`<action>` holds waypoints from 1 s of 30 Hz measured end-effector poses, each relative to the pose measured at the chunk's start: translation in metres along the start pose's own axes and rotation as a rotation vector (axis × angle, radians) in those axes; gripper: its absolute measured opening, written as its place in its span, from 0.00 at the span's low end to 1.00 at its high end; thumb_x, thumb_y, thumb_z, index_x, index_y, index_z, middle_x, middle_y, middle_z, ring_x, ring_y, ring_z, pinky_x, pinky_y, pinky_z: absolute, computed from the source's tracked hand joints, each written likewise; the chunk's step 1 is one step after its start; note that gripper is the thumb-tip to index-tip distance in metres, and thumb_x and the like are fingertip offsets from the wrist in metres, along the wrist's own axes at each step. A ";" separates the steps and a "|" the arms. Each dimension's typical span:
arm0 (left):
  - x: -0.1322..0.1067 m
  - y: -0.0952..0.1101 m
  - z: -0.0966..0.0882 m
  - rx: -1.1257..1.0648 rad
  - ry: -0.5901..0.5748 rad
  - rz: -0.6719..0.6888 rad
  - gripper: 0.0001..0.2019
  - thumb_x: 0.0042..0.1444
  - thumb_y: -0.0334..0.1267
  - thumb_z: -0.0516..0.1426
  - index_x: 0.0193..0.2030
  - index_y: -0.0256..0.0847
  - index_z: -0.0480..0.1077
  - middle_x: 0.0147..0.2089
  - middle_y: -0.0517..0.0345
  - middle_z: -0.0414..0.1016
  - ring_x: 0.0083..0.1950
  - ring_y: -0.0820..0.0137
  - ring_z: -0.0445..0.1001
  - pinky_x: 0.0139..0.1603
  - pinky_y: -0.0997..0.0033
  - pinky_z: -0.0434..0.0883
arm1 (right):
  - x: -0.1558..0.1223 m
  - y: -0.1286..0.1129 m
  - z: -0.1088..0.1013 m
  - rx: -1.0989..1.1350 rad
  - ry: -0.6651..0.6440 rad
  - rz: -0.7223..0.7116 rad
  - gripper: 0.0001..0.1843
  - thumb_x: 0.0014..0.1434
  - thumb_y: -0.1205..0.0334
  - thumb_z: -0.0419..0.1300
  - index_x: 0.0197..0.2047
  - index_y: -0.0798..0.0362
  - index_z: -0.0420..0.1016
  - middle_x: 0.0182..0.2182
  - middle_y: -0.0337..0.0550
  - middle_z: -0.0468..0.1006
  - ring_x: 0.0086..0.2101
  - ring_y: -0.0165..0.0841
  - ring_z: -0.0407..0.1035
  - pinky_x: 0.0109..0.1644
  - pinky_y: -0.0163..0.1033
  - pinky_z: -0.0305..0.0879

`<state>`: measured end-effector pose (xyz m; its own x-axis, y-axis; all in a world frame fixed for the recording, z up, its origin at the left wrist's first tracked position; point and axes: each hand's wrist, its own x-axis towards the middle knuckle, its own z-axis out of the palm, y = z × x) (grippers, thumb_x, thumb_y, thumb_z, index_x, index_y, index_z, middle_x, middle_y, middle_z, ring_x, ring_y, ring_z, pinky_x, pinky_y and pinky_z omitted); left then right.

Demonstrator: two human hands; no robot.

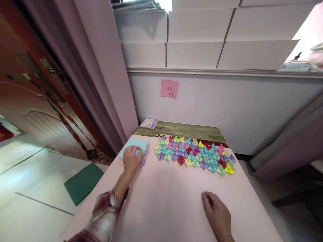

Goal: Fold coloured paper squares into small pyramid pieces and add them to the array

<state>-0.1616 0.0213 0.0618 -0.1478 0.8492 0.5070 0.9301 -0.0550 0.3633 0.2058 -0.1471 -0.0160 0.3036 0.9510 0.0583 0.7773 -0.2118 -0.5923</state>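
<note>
My left hand rests on a stack of square coloured paper at the table's left side. The top sheet is light blue, and other colours show along the stack's right edge. The fingers lie over the top sheet with the thumb held apart. Low on the right, my right hand rests on the pink tablecloth with its fingers curled in and the thumb against them; nothing shows in it. Beyond it lie rows of small folded paper pieces in many colours, set close together and pointed on top.
At the table's far end, a small printed pack sits on the bare wood-patterned top. A pink note is stuck to the wall behind. On the floor at left lies a green board, near a reddish door and a curtain.
</note>
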 end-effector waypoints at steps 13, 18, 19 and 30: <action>0.010 -0.018 0.006 0.218 -0.530 -0.118 0.30 0.44 0.60 0.61 0.50 0.43 0.69 0.51 0.47 0.69 0.54 0.52 0.65 0.49 0.61 0.61 | -0.004 0.001 -0.002 -0.047 -0.041 0.043 0.19 0.60 0.44 0.49 0.39 0.41 0.77 0.39 0.36 0.81 0.34 0.36 0.76 0.32 0.35 0.66; 0.004 -0.019 0.002 0.183 -0.532 -0.130 0.24 0.46 0.56 0.61 0.44 0.42 0.69 0.47 0.50 0.70 0.51 0.55 0.67 0.45 0.65 0.61 | -0.005 0.004 -0.001 -0.045 -0.041 0.039 0.19 0.60 0.44 0.49 0.39 0.42 0.77 0.40 0.37 0.81 0.34 0.37 0.76 0.32 0.36 0.67; 0.003 -0.021 0.001 0.167 -0.525 -0.126 0.23 0.46 0.56 0.61 0.44 0.42 0.70 0.47 0.50 0.71 0.51 0.56 0.68 0.45 0.65 0.61 | -0.005 0.004 0.000 -0.045 -0.039 0.034 0.19 0.60 0.43 0.49 0.39 0.42 0.77 0.40 0.37 0.81 0.34 0.37 0.76 0.32 0.36 0.67; 0.002 -0.040 -0.001 -0.043 -0.453 -0.197 0.12 0.55 0.47 0.57 0.37 0.42 0.75 0.41 0.56 0.77 0.43 0.66 0.73 0.42 0.72 0.65 | -0.006 0.002 -0.002 -0.038 -0.015 0.017 0.19 0.60 0.43 0.49 0.39 0.42 0.78 0.39 0.37 0.82 0.32 0.36 0.76 0.30 0.35 0.67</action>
<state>-0.1997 0.0250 0.0487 -0.1497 0.9880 0.0382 0.8830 0.1162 0.4547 0.2069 -0.1532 -0.0164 0.3094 0.9502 0.0363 0.7924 -0.2365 -0.5623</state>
